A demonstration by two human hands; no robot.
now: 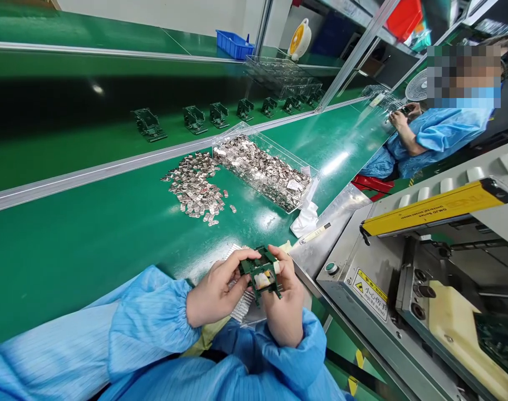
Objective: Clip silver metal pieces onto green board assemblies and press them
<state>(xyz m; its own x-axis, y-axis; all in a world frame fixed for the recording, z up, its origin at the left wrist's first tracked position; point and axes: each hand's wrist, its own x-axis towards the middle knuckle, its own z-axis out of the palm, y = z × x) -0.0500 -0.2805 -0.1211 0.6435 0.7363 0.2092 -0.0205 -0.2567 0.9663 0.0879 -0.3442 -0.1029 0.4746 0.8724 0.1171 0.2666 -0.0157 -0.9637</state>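
Both of my hands grip a dark green plastic frame with posts and an open middle, in front of my body at the table's near edge. My left hand pinches its left side between thumb and fingers. Around its right side my right hand is closed. A pale, partly orange patch shows inside the frame; I cannot tell what it is. Beyond the hands lies a loose pile of small silvery metal pieces. Beside that pile, a clear plastic tray holds many more such pieces.
Several similar green frames stand in a row along the back ledge. White tissue and a marker-like stick lie right of the tray. A machine with a yellow bar stands at right. Farther back, a person in blue works.
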